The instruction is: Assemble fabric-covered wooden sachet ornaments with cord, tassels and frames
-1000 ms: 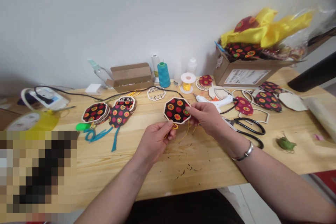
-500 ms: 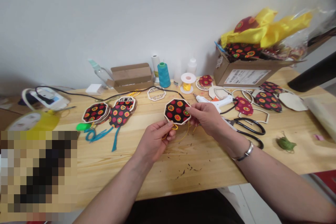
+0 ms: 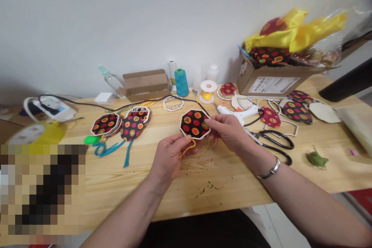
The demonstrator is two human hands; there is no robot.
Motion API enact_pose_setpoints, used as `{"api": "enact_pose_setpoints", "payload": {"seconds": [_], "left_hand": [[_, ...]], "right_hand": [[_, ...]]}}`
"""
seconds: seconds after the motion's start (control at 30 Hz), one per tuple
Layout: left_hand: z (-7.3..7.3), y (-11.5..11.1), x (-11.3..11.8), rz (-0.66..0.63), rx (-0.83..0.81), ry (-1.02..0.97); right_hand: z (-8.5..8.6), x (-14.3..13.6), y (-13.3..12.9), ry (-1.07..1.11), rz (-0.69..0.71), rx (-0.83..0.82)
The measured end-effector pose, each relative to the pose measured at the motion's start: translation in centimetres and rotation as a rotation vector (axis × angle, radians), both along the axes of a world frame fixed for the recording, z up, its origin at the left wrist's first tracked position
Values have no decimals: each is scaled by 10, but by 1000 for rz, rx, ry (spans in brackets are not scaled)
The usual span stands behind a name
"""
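Note:
An octagonal fabric-covered panel [image 3: 194, 124], dark with red and orange flowers and a pale wooden rim, is held above the table between both hands. My left hand [image 3: 171, 153] pinches its lower left edge, thumb on the front. At the right edge, my right hand [image 3: 225, 130] grips it with the thumb on top and the fingers mostly hidden behind. A yellow cord [image 3: 188, 148] loops down from the bottom edge by the left fingers, and a thinner yellow strand hangs farther right.
Black-handled scissors [image 3: 274, 139] and a white glue gun [image 3: 240, 114] lie just right of my right hand. Stacked patterned panels [image 3: 106, 124] sit on the left. Behind stand a teal thread cone [image 3: 181, 82], a yellow cord spool [image 3: 207, 92] and a filled cardboard box [image 3: 271, 79].
The panel has shifted slightly left and tilted a little in my hands. More of the yellow cord loop now shows below it, as my left fingers have moved.

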State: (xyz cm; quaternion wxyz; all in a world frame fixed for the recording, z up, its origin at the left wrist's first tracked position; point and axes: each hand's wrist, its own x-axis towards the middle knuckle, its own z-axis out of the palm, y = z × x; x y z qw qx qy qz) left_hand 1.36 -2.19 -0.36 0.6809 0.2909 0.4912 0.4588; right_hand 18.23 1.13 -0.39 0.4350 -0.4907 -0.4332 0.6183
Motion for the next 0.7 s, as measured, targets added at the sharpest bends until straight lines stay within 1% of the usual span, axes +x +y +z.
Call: {"api": "enact_pose_setpoints", "payload": {"seconds": [0.3,0.5,0.57,0.7], "left_hand": [[-2,2,-2,76,71,13],[-3,2,-2,107,66,15],[-4,2,-2,107,77,14],[-6,2,-1,96,76,20]], "right_hand": [[3,-2,-2,55,67,-15],[-1,-5,-3,44,213,-68],[-3,-7,-5,51,211,-79],[-5,-13,-6,110,154,-130]]}}
